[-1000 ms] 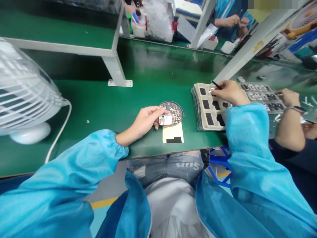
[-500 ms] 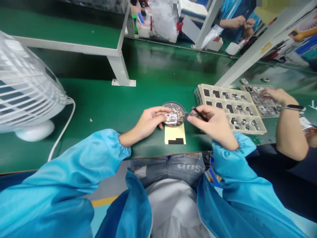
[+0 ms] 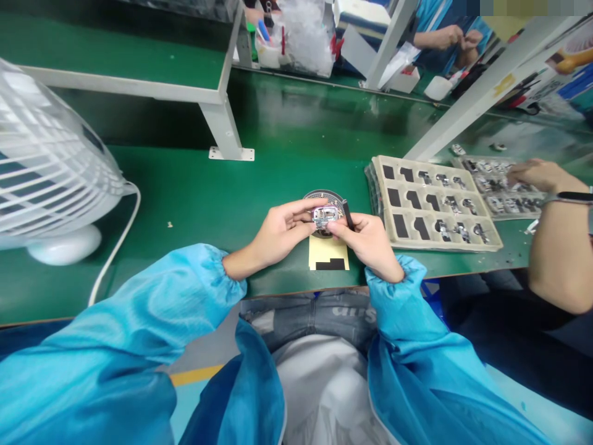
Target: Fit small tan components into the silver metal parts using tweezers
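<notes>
In my left hand [image 3: 287, 232] is a small pale-rimmed housing [image 3: 324, 215] with silvery parts inside, its edge pinched between thumb and fingers. My right hand [image 3: 368, 240] grips a slim black stick-like tool [image 3: 347, 214], which points up; its exact kind is unclear. The right thumb and fingertip press on the housing's near right side. Under both hands lies a round dark dish [image 3: 319, 194], mostly covered, with small light pieces in it. A yellow paper pad [image 3: 320, 253] with a black cut-out shape [image 3: 330, 265] sticks out in front of the dish.
To the right stands a cream compartment tray [image 3: 438, 244] with black pieces and metal parts. Beyond it, a co-worker's hand [image 3: 540, 176] reaches over a clear tray [image 3: 498, 216]. A white fan [image 3: 60, 161] and shelf leg [image 3: 225, 127] stand on the left; a slanted post rises behind.
My right hand has moved left with the black tool, from beside the dish onto the housing. Silvery parts now show inside the housing. The co-worker's arm has shifted right.
</notes>
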`<state>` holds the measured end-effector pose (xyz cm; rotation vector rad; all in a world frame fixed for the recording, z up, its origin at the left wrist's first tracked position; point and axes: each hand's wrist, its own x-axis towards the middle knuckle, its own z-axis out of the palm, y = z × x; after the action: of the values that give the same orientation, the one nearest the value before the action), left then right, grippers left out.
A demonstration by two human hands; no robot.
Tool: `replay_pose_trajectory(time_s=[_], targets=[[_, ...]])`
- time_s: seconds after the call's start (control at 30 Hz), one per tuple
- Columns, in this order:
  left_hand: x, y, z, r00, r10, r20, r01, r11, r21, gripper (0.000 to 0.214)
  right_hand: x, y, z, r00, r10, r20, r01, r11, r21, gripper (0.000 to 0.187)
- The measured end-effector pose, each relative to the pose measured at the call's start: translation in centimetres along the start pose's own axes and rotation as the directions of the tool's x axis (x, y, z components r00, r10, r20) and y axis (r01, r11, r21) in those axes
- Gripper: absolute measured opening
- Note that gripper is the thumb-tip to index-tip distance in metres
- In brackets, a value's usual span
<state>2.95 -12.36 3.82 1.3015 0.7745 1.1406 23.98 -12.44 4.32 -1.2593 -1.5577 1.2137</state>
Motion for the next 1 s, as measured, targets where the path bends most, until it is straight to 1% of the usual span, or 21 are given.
replay_pose_trajectory(time_s=[0.13,0.33,0.43,0.53,0.73,0.8,0.83,0.9,0.93,1.0], targets=[[-0.03,-0.54,-0.18,0.999,0.054,0.004,-0.054,0.997,0.062,0.045,-0.11,-0.12,0.03,0.999,0.025,-0.025,-0.025,1.000,0.013,0.047],[-0.26,-0.73,-0.08,0.996,0.093,0.003,-0.092,0.979,0.179,0.047,-0.19,0.28,-0.18,0.999,0.038,-0.037,-0.037,0.998,0.043,0.050],[-0.34,-0.70,0.05,0.992,0.124,-0.010,-0.115,0.942,0.314,0.049,-0.16,0.36,-0.17,0.999,0.043,-0.026,-0.041,0.998,0.049,0.051],[-0.34,-0.77,0.10,0.984,0.178,-0.023,-0.152,0.892,0.425,0.046,-0.18,0.30,-0.06,0.999,0.042,-0.018,-0.041,0.998,0.057,0.051],[-0.31,-0.91,0.03,0.948,0.319,0.012,-0.278,0.806,0.523,0.038,-0.29,0.18,-0.04,0.999,0.047,-0.006,-0.046,0.996,0.079,0.050],[-0.34,-0.86,0.03,0.937,0.348,0.024,-0.306,0.785,0.539,0.037,-0.26,0.24,0.01,0.999,0.051,-0.002,-0.050,0.996,0.077,0.051],[-0.35,-0.82,0.05,0.938,0.347,0.020,-0.302,0.784,0.542,0.036,-0.24,0.29,0.07,0.999,0.051,-0.011,-0.050,0.996,0.067,0.051],[-0.38,-0.75,0.12,0.955,0.297,-0.018,-0.245,0.818,0.521,0.037,-0.16,0.42,0.28,0.997,0.034,-0.073,-0.032,0.999,0.036,0.050],[-0.39,-0.72,0.17,0.967,0.250,-0.043,-0.198,0.851,0.487,0.038,-0.11,0.48,0.41,0.993,0.017,-0.119,-0.014,1.000,0.023,0.050],[-0.40,-0.68,0.31,0.987,0.141,-0.073,-0.106,0.927,0.360,0.041,-0.06,0.56,0.66,0.981,-0.023,-0.193,0.030,0.999,0.035,0.048]])
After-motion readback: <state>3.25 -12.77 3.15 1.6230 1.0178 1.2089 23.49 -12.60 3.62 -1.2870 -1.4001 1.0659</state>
